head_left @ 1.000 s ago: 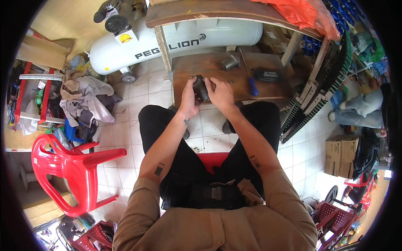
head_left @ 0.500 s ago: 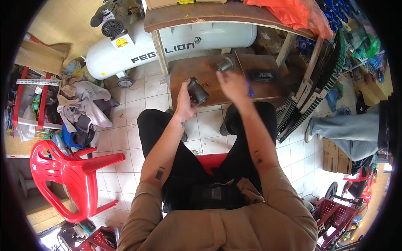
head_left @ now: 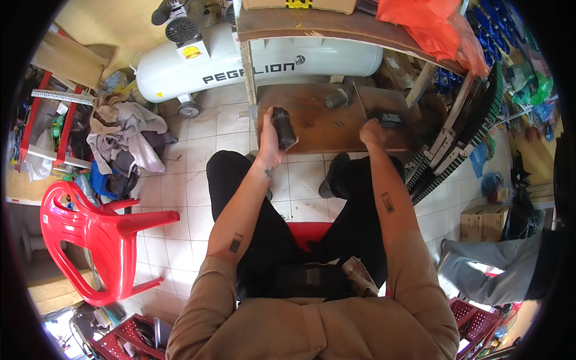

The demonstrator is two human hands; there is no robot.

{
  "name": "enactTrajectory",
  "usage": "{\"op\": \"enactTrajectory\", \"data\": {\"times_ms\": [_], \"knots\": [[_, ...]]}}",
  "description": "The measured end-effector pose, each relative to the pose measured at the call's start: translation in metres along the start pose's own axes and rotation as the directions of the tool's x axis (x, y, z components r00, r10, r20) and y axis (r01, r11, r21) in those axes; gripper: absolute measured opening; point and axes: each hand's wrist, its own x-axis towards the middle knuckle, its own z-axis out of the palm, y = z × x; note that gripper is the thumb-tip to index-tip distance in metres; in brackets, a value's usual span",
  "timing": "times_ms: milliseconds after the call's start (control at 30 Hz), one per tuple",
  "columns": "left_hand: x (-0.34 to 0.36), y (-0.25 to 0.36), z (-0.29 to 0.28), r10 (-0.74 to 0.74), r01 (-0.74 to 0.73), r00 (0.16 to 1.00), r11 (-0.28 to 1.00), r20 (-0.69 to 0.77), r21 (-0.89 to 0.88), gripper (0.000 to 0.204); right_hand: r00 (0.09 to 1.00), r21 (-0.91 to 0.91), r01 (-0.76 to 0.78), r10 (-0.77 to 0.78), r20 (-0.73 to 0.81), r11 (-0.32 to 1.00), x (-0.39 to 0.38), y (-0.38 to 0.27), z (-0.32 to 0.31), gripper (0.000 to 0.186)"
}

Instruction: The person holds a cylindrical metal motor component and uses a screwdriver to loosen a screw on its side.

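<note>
My left hand [head_left: 273, 147] is wrapped around a dark grey cylindrical housing [head_left: 281, 127], holding it upright just over the near left part of the low brown wooden bench [head_left: 324, 141]. My right hand [head_left: 373, 134] is closed at the bench's right side. A bit of a blue tool [head_left: 364, 119] shows at its fingers; the rest is hidden. Past that hand lies a flat black piece [head_left: 387, 117] with white print. Farther back on the bench rests a second dark cylindrical part [head_left: 339, 97], on its side. Several small metal pieces [head_left: 339, 122] lie in the middle of the bench top.
A white air compressor tank [head_left: 180, 78] lies behind the bench, under a raised wooden shelf [head_left: 336, 27]. Black-and-green toothed strips [head_left: 459, 135] lean at the right. A red plastic chair [head_left: 90, 240] is on the left. Another person's leg [head_left: 492, 270] shows at right.
My right hand has moved right, from beside the second cylindrical part to the blue tool, and closed. The housing in my left hand has turned more upright. The whole view has shifted slightly.
</note>
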Motion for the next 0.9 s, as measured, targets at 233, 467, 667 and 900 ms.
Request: {"op": "enactTrajectory", "data": {"times_ms": [233,467,667,900], "knots": [[0.005,0.003,0.007,0.012,-0.006,1.0,0.937,0.015,-0.35,0.051,0.984,0.521,0.173,-0.167,-0.06,0.836,-0.102,0.012,-0.071,0.032],[0.004,0.002,0.017,0.052,-0.022,0.996,0.921,0.068,-0.39,0.055,0.855,0.818,0.396,-0.492,-0.163,0.417,-0.211,0.022,-0.036,0.024],[-0.002,0.005,0.019,0.133,-0.132,0.991,0.942,-0.016,-0.307,0.056,0.843,0.683,0.465,-0.518,-0.146,0.563,-0.209,0.019,-0.032,0.022],[0.006,0.006,0.013,0.211,-0.213,0.977,0.935,-0.038,-0.282,0.059,0.741,0.58,0.638,-0.609,-0.283,0.507,-0.218,0.01,-0.036,0.02]]}}
